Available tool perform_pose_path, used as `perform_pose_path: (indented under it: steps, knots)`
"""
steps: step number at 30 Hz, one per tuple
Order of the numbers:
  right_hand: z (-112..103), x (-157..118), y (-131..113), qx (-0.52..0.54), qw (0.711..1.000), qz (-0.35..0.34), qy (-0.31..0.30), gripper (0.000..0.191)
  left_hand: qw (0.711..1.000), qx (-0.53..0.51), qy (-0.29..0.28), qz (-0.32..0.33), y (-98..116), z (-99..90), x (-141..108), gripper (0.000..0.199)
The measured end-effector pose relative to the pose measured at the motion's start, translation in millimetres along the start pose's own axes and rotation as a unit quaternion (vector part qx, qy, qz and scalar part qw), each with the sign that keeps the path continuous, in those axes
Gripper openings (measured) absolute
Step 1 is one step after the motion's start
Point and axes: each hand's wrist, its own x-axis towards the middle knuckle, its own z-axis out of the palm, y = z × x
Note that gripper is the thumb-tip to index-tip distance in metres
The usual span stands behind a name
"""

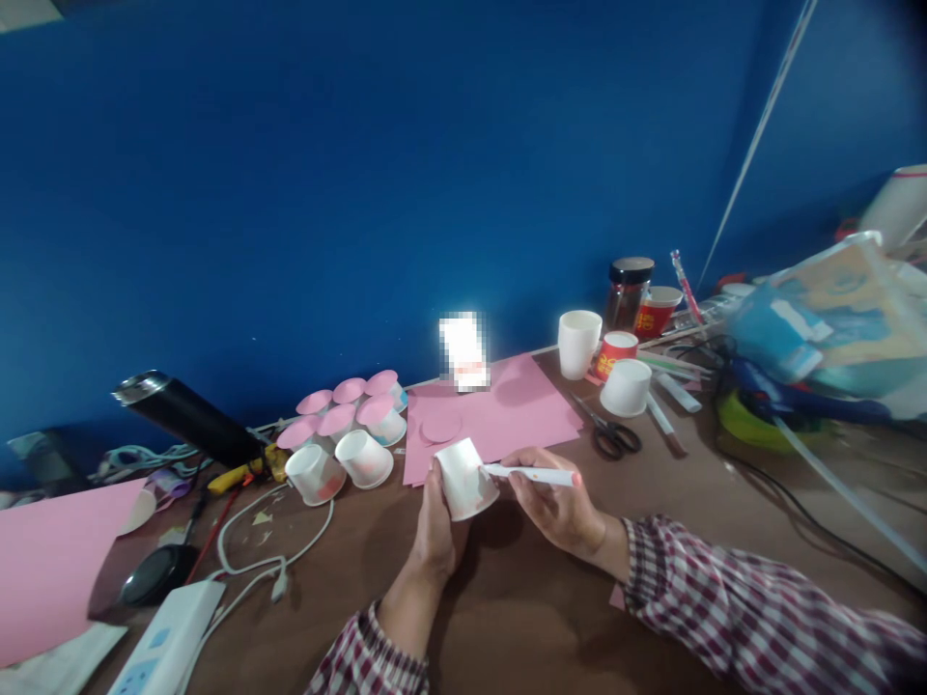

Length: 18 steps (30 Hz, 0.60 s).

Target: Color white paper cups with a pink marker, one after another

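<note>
Tilted in my left hand (435, 529) is a white paper cup (465, 485), its wide rim toward me and faint orange-pink marks on its side. My left fingers wrap round the cup's left side. My right hand (554, 510) grips a white marker (540, 475) with an orange-red end, and the marker's tip meets or nearly meets the cup's wall. Behind the cup lies pink paper (499, 410) with a loose pink disc (441, 426) on it. To the left stand upturned white cups (364, 460), several of them topped with pink discs.
Scissors (614, 439), a white bowl-like cup (626, 389), a tall white cup (578, 345) and a dark-lidded jar (629, 297) stand right of the paper. A black flask (192, 417), white cable (226, 541) and power strip (170, 642) lie left. A bright, blurred-out screen (464, 349) leans at the wall.
</note>
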Motion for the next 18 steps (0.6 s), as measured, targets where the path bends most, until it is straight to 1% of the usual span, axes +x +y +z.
perform_pose_path:
  steps: [6, 11, 18]
  knots:
    - [-0.2, -0.9, -0.1, 0.002, 1.000, -0.003, -0.009, 0.014, 1.000, -0.002, 0.004, -0.001, 0.5, 1.2, 0.6, 0.045]
    - [-0.1, -0.7, -0.6, 0.001, 1.000, 0.003, -0.009, 0.015, 1.000, 0.017, 0.006, -0.005, 0.8, 2.4, -1.4, 0.046]
    - [1.1, -3.1, 3.5, 0.031, 0.999, 0.033, -0.009, 0.016, 1.000, 0.017, 0.001, -0.008, 0.3, 1.6, -1.6, 0.045]
